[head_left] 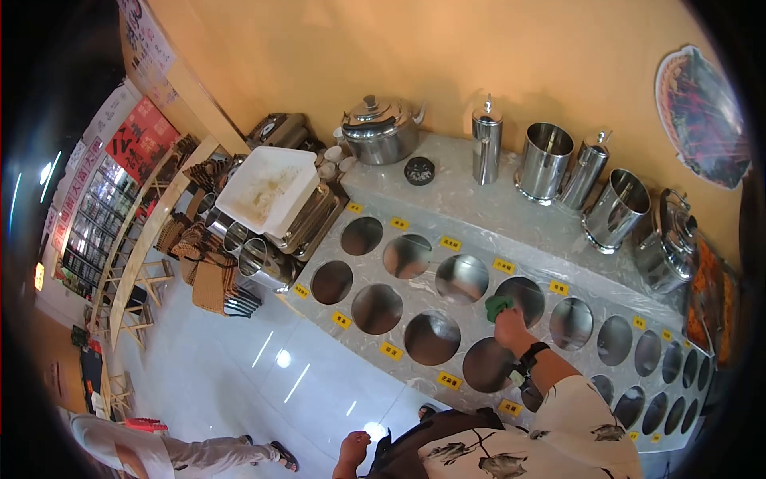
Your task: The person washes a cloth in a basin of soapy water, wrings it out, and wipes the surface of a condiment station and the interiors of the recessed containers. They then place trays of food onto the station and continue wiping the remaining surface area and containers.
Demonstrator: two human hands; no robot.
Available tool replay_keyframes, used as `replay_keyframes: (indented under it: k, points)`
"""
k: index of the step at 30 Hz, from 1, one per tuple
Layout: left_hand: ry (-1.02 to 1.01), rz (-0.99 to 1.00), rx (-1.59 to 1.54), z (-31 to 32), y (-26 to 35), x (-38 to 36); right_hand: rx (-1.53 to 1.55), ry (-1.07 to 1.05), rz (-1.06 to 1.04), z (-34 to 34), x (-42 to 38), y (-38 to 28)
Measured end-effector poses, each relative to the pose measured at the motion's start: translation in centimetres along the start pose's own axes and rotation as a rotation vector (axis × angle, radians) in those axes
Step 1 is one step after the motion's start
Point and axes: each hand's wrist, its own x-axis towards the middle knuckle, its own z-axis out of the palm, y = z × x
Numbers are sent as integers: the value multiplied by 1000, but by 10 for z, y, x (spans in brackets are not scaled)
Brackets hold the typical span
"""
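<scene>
Right hand [511, 326] grasping crumpled green cloth [499, 306], at a round metal-lined hole [523, 297] in the grey marbled desk [471, 219], between yellow labels; left hand [353, 449] loosely clenched, low beside the black bag [415, 447], apart from the desk

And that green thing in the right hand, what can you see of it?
The green cloth looks like soft fabric, plain dark green, bunched into a small crumpled wad. The right hand grips it, hiding part of it, at a round opening in the grey, marbled counter. I can't tell whether it's wet or touching the rim.
</scene>
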Motion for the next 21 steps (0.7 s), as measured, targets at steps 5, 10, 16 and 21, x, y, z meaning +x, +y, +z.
replay_keyframes:
  k: [5,10,16,21]
  points:
    - [-103,12,233,-11,21,-19,32,105,-6,-20,18,-2]
    - [-66,160,194,6,-25,11,17,237,-41,-4,26,-1]
    - [-33,61,97,2,-24,-3,-3,91,-17,-4,27,4]
    - [-69,134,198,3,-42,-3,62,290,63,4,50,5]
